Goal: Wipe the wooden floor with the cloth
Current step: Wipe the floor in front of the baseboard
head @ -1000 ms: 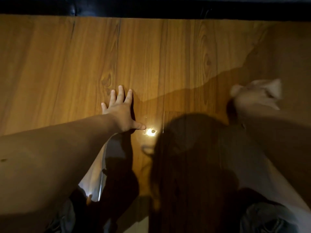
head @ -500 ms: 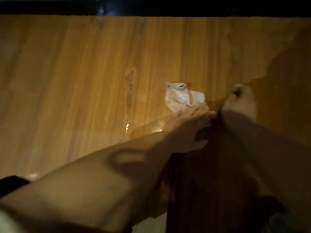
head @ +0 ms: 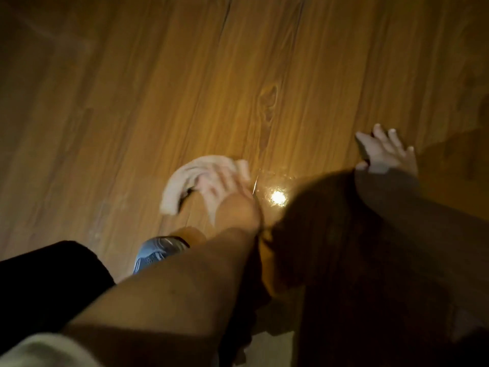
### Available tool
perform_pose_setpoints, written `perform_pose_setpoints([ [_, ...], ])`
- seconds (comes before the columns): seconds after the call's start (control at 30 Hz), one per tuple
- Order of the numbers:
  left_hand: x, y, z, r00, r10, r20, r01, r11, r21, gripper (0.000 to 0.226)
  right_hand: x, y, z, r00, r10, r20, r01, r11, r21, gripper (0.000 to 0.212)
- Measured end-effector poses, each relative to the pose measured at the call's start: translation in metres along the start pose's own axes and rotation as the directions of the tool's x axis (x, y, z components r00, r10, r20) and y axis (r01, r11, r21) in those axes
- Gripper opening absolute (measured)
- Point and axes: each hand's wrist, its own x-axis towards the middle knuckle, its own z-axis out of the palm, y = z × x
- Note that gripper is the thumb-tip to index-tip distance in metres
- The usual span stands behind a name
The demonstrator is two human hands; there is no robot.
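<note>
The pale crumpled cloth (head: pixel 182 176) lies on the wooden floor (head: pixel 238 75) near the middle of the view, blurred by motion. My left hand (head: pixel 225 186) reaches in from the lower left and grips the cloth's right part against the boards; the rest of the cloth curls away to the left of my fingers. My right hand (head: pixel 383 152) rests flat on the floor at the right, fingers spread, holding nothing and well apart from the cloth.
A blue shoe (head: pixel 158 250) stands on the floor just below the cloth. A black garment (head: pixel 47 274) fills the lower left. A bright light glare (head: pixel 277 198) shines on the boards between my hands, with dark shadow below it.
My right hand let go of the cloth and planted itself flat on the floor. My left hand left the floor, reached across, took the cloth and moved it leftward. The view tilted down.
</note>
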Motion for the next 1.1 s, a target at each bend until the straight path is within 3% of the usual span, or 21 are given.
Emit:
perform_pose_setpoints([
  [0.03, -0.02, 0.016, 0.006, 0.967, 0.255, -0.004, -0.255, 0.965, -0.057, 0.053, 0.003, -0.008, 0.001, 1.0, -0.004, 0.026, 0.004, 1.0, -0.01, 0.06],
  [0.07, -0.033, 0.033, 0.016, 0.875, 0.453, -0.17, -0.478, 0.863, -0.164, 0.052, 0.007, -0.015, 0.001, 0.999, 0.003, 0.051, -0.003, 1.0, -0.014, 0.06],
  [0.13, -0.043, 0.053, 0.002, 0.636, 0.757, -0.151, -0.762, 0.647, 0.034, 0.051, 0.016, -0.027, 0.0, 0.997, 0.031, 0.074, -0.031, 1.0, -0.001, 0.059],
  [0.17, -0.032, 0.048, -0.007, 0.554, 0.827, -0.094, -0.825, 0.56, 0.077, 0.052, 0.02, -0.029, -0.002, 0.996, 0.047, 0.075, -0.047, 0.999, 0.008, 0.058],
  [0.2, -0.015, 0.036, -0.019, 0.589, 0.808, -0.014, -0.807, 0.589, 0.037, 0.053, 0.023, -0.03, -0.003, 0.996, 0.054, 0.075, -0.055, 0.998, 0.011, 0.057],
  [0.27, 0.028, -0.004, -0.033, 0.788, 0.615, -0.035, -0.61, 0.787, 0.091, 0.059, 0.023, -0.027, -0.005, 0.996, 0.055, 0.072, -0.056, 0.998, 0.001, 0.057],
  [0.3, 0.043, -0.027, -0.042, 0.901, 0.429, -0.058, -0.421, 0.899, 0.118, 0.063, 0.022, -0.024, -0.007, 0.995, 0.059, 0.084, -0.059, 0.998, 0.0, 0.057],
  [0.37, 0.063, -0.074, -0.052, 0.991, 0.044, -0.129, -0.026, 0.99, 0.137, 0.065, 0.02, -0.017, -0.009, 0.989, 0.078, 0.128, -0.078, 0.997, -0.004, 0.059],
  [0.4, 0.064, -0.086, -0.052, 0.988, -0.089, -0.126, 0.105, 0.987, 0.118, 0.062, 0.019, -0.015, -0.009, 0.987, 0.09, 0.136, -0.089, 0.996, -0.015, 0.06],
  [0.43, 0.058, -0.088, -0.046, 0.984, -0.129, -0.12, 0.144, 0.982, 0.124, 0.059, 0.016, -0.014, -0.007, 0.986, 0.099, 0.133, -0.097, 0.995, -0.028, 0.06],
  [0.47, 0.051, -0.078, -0.038, 0.992, -0.047, -0.117, 0.069, 0.979, 0.189, 0.059, 0.014, -0.013, -0.005, 0.988, 0.101, 0.115, -0.097, 0.995, -0.033, 0.06],
  [0.53, 0.031, -0.04, -0.019, 0.942, 0.312, -0.124, -0.27, 0.923, 0.273, 0.063, 0.014, -0.014, -0.002, 0.992, 0.099, 0.079, -0.097, 0.995, -0.022, 0.059],
  [0.63, 0.015, 0.033, -0.009, 0.695, 0.716, -0.07, -0.713, 0.698, 0.061, 0.06, 0.019, -0.015, 0.001, 0.992, 0.113, 0.057, -0.112, 0.994, -0.021, 0.059],
  [0.7, 0.034, 0.054, -0.014, 0.657, 0.754, -0.01, -0.754, 0.657, 0.03, 0.055, 0.022, -0.014, 0.002, 0.989, 0.128, 0.069, -0.127, 0.992, -0.02, 0.058],
  [0.73, 0.054, 0.051, -0.018, 0.698, 0.716, 0.011, -0.715, 0.695, 0.081, 0.057, 0.023, -0.012, 0.002, 0.99, 0.127, 0.062, -0.125, 0.992, -0.03, 0.058],
  [0.77, 0.076, 0.039, -0.022, 0.79, 0.614, -0.001, -0.609, 0.784, 0.118, 0.06, 0.022, -0.011, 0.003, 0.991, 0.125, 0.043, -0.123, 0.991, -0.045, 0.059],
  [0.83, 0.113, -0.001, -0.036, 0.965, 0.257, -0.058, -0.254, 0.966, 0.053, 0.058, 0.019, -0.004, -0.001, 0.992, 0.129, 0.007, -0.128, 0.989, -0.076, 0.061],
  [0.87, 0.125, -0.024, -0.045, 0.996, 0.052, -0.077, -0.052, 0.999, 0.0, 0.058, 0.019, -0.001, -0.004, 0.992, 0.13, -0.001, -0.129, 0.989, -0.074, 0.061],
  [0.93, 0.135, -0.054, -0.058, 0.971, -0.229, -0.072, 0.223, 0.971, -0.086, 0.056, 0.02, 0.007, -0.011, 0.988, 0.153, 0.001, -0.153, 0.986, -0.067, 0.061],
  [1.03, 0.128, -0.044, -0.058, 0.944, -0.33, 0.004, 0.326, 0.931, -0.163, 0.053, 0.018, 0.015, -0.015, 0.988, 0.157, 0.011, -0.155, 0.985, -0.08, 0.059],
  [1.1, 0.116, -0.008, -0.047, 0.983, -0.173, -0.062, 0.168, 0.983, -0.075, 0.053, 0.016, 0.016, -0.015, 0.991, 0.133, -0.032, -0.135, 0.99, -0.051, 0.057],
])
